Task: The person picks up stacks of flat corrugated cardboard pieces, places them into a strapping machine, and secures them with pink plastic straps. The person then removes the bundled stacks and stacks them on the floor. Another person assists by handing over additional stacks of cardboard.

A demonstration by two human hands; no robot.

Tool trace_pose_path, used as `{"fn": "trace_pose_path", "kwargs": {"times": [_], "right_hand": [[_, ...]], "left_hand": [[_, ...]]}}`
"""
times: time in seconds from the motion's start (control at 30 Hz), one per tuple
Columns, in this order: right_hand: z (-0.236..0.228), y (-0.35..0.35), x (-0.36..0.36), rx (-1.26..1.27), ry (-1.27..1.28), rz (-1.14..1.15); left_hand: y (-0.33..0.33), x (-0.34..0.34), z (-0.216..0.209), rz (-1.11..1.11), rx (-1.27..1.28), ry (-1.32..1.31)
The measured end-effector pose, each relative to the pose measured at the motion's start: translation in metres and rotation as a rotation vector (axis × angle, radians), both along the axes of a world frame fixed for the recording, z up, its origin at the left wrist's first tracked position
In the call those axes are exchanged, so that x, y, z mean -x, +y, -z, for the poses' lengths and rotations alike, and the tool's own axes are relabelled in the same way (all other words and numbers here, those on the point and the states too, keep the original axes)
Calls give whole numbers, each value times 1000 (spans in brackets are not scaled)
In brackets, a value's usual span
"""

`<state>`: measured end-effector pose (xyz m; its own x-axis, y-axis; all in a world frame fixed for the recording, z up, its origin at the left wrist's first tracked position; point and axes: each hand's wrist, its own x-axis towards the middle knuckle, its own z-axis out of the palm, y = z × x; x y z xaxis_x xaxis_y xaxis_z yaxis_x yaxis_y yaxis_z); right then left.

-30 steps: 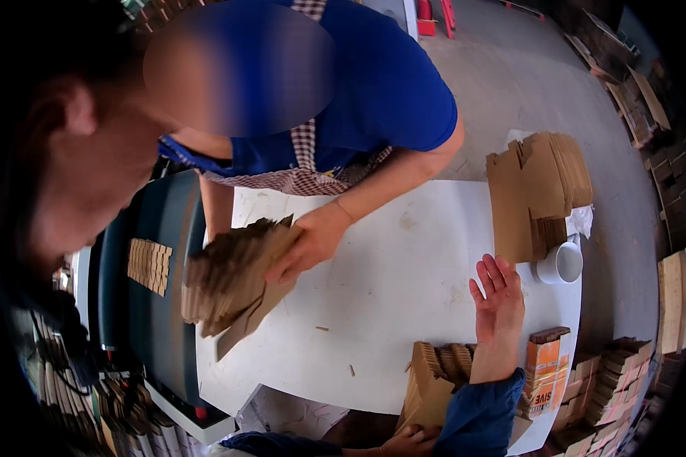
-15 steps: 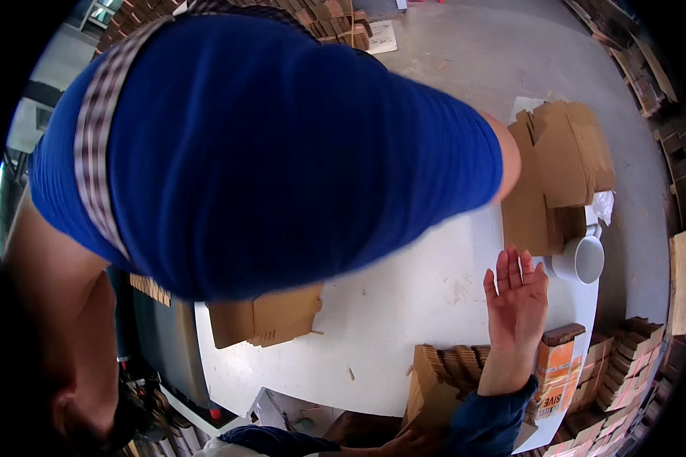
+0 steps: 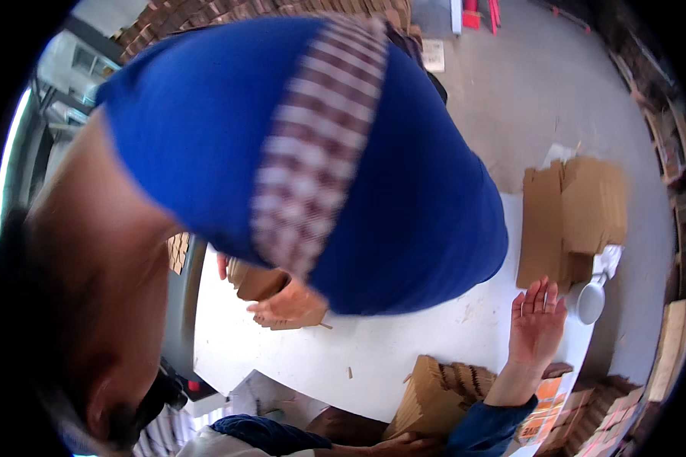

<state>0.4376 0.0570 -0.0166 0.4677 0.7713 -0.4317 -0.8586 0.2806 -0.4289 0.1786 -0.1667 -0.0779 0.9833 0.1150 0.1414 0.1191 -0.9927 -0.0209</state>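
On the table [image 3: 297,362] before me, a cardboard stack [image 3: 541,221] lies at the far right corner, the mug [image 3: 589,305] at the right edge, a second stack [image 3: 423,392] at my near edge.

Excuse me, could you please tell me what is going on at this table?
A co-worker in blue leans across the table, one hand at some folded cardboard. The wearer's right hand is open, palm up and empty, near the mug and the far stack. The wearer's left hand is by the near stack; its grip is unclear.
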Motion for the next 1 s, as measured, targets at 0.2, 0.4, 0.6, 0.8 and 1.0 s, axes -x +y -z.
{"fn": "trace_pose_path", "kwargs": {"times": [0.2,0.4,0.6,0.8,1.0], "right_hand": [[-21,0,-14,76,-129,123],[-111,-80,-2,271,-913,-361],[37,-285,-82,447,-535,-694],[66,-296,13,634,-349,-624],[65,-285,20,682,-412,-603]], "left_hand": [[15,-18,-41,-183,463,-156],[16,-18,-82,-263,611,-147],[25,-5,-93,-237,560,-263],[15,4,-74,-232,515,-335],[25,16,-75,-257,554,-473]]}}
